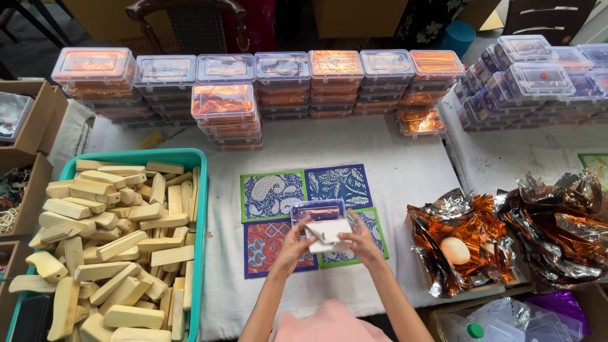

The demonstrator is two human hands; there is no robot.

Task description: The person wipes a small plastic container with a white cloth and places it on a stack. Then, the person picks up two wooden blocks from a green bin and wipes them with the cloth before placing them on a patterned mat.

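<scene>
Head camera view looks straight down on both hands meeting over a cloth-covered table (392, 190). Fingers of the left hand (295, 246) and the right hand (360, 239) are curled onto the two short ends of a folded white cloth (327, 232), gripping it between them. Its long axis runs side to side, from one hand to the other, tilted slightly upward toward the right hand, and a loose folded edge hangs at the end by the left fingers.

Just beyond the fingertips, touching the far edge of the cloth, sits a small clear plastic box (318, 209), its opening facing up. Under the hands and box lie four patterned square mats (339, 182) in a two-by-two block, blue and red prints with green or blue borders.

Well out from the left fingers stands a teal tub (201, 209) heaped with pale wooden blocks (107, 240). Out past the right fingers lies crumpled orange foil (465, 228) holding a pale egg-shaped object (455, 250). Far beyond the fingertips, stacks of lidded clear boxes (282, 85) line the table's far edge.
</scene>
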